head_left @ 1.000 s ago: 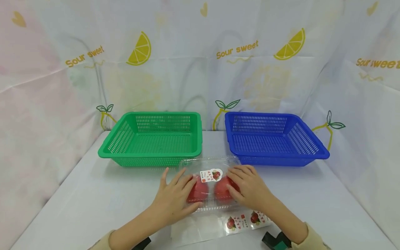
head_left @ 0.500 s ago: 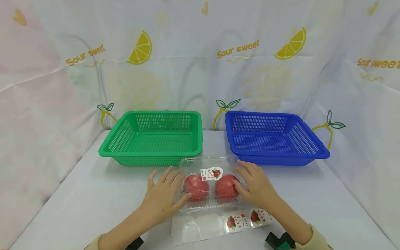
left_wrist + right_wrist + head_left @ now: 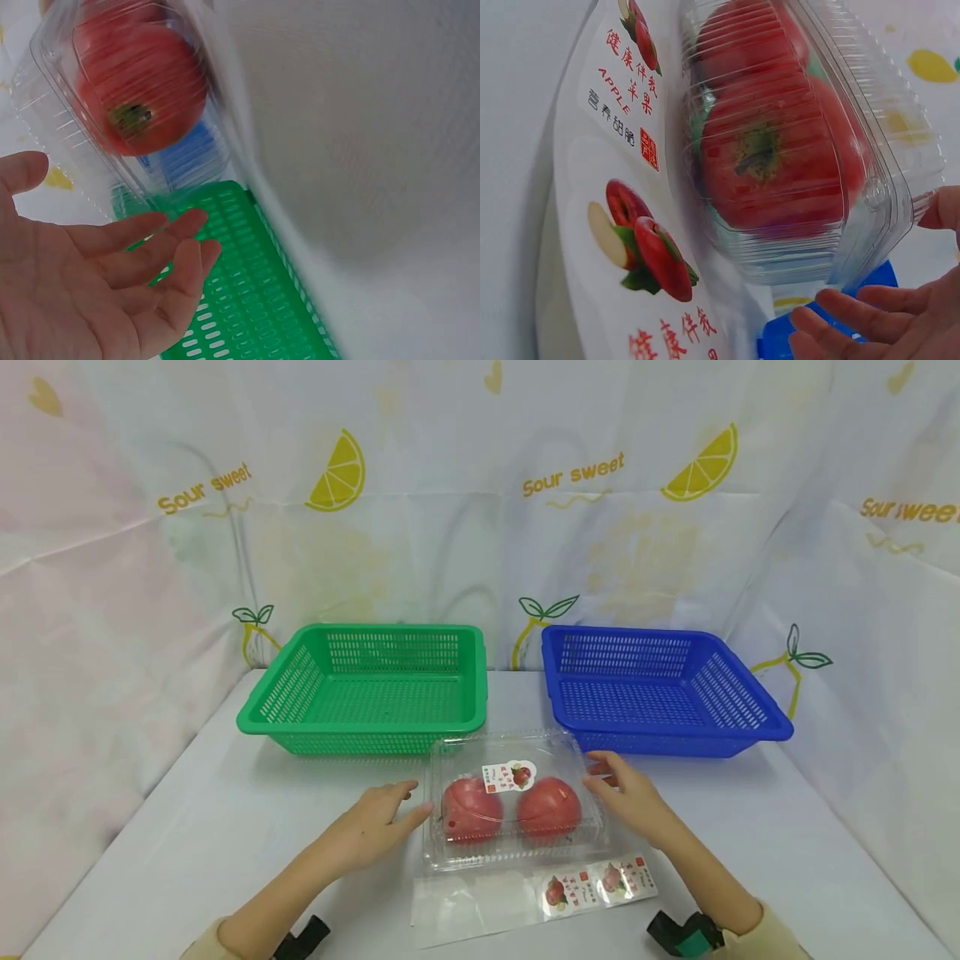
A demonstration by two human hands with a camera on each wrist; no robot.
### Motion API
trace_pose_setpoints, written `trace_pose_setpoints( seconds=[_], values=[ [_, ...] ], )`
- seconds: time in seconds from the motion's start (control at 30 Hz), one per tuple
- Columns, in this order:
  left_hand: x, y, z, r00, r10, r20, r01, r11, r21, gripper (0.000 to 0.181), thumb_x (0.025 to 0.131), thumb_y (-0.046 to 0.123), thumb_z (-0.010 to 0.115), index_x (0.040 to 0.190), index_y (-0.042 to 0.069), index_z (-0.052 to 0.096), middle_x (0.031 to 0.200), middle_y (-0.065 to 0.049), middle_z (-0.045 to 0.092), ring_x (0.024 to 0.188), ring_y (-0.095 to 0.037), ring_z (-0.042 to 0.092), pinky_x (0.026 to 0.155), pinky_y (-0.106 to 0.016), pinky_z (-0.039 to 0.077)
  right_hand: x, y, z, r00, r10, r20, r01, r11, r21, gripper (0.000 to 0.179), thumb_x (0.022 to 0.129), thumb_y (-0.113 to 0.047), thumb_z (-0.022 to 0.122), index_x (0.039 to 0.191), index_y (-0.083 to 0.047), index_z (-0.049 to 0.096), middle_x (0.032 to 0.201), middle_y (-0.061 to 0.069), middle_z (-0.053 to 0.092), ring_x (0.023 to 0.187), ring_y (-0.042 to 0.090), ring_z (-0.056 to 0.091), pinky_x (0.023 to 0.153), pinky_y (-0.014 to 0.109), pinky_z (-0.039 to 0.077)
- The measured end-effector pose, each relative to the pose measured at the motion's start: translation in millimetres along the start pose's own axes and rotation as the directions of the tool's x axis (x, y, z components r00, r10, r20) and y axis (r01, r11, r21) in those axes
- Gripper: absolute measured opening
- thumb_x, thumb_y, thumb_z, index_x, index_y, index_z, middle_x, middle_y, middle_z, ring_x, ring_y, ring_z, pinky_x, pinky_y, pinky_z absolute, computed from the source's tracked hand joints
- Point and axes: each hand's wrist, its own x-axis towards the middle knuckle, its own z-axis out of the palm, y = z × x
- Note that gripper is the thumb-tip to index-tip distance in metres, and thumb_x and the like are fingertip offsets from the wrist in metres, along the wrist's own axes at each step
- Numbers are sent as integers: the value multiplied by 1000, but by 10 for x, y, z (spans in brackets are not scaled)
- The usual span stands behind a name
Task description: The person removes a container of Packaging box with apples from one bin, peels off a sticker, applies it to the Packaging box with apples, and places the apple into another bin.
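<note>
A clear plastic clamshell box lies closed in front of the baskets, holding red apples, with an apple sticker on its lid. My left hand hovers off the box's left side, fingers loosely bent and holding nothing. In the left wrist view the left hand shows its palm, apart from the box. Beside the box's right edge is my right hand, loosely spread. From the right wrist view, the right hand has its thumb close to the box's rim; whether it touches I cannot tell.
A backing sheet with apple stickers at its right end lies in front of the box, partly under it. Behind stand a green basket on the left and a blue basket on the right. A printed cloth hangs at the back.
Both hands have come off the lid and moved apart, the left hand to the left and the right hand to the right. The box stays in place, its lid and apples now uncovered.
</note>
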Motion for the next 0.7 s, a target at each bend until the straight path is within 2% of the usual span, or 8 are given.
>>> trace_pose_setpoints(
  seconds=[0.1,0.2,0.33,0.43,0.5,0.63,0.7],
  values=[
    [42,-22,14,999,-19,32,21,998,-51,62,93,50,42,128,-1,48,121,-16,55,115,-35,48,93,-52,37,1,-8,-23,994,81,71,-91,986,138,50,94,-28,49,133,2,37,117,20,54,105,31,52,81,40,48],
    [83,-21,25,998,-31,61,38,993,-112,56,94,48,42,125,2,51,117,-14,58,111,-32,52,90,-50,40,6,-19,-30,979,153,136,-183,951,248,55,94,-31,48,137,0,31,125,20,47,107,32,45,80,39,46],
    [137,-9,39,995,-54,80,67,984,-168,52,94,46,43,121,3,55,115,-11,59,111,-31,52,91,-49,40,13,2,-15,958,214,190,-267,909,321,59,93,-34,47,139,-2,26,139,22,28,115,41,34,83,43,42],
    [168,-26,60,993,-71,99,91,973,-211,53,94,45,44,121,1,55,118,-13,58,114,-33,49,92,-50,39,9,34,9,948,237,215,-301,886,352,57,94,-35,44,136,1,30,141,24,24,122,50,26,89,51,39],
    [189,-54,69,988,-77,137,112,955,-274,54,94,44,43,121,-1,54,119,-14,56,115,-34,48,92,-49,40,5,53,22,942,240,235,-315,873,372,57,94,-35,42,134,4,32,139,26,26,125,52,22,91,55,37],
    [246,-137,73,967,-85,239,181,890,-419,56,93,45,43,120,-3,54,117,-14,55,112,-31,47,88,-48,42,15,94,29,934,235,269,-332,849,410,61,94,-39,43,132,8,33,138,28,27,125,53,22,90,57,38],
    [271,-168,69,958,-81,274,204,863,-461,54,93,45,44,118,-1,54,113,-11,54,107,-27,49,85,-46,43,23,117,27,931,232,283,-337,845,415,65,92,-42,44,133,7,32,139,29,24,125,54,21,89,58,38]
  ],
)
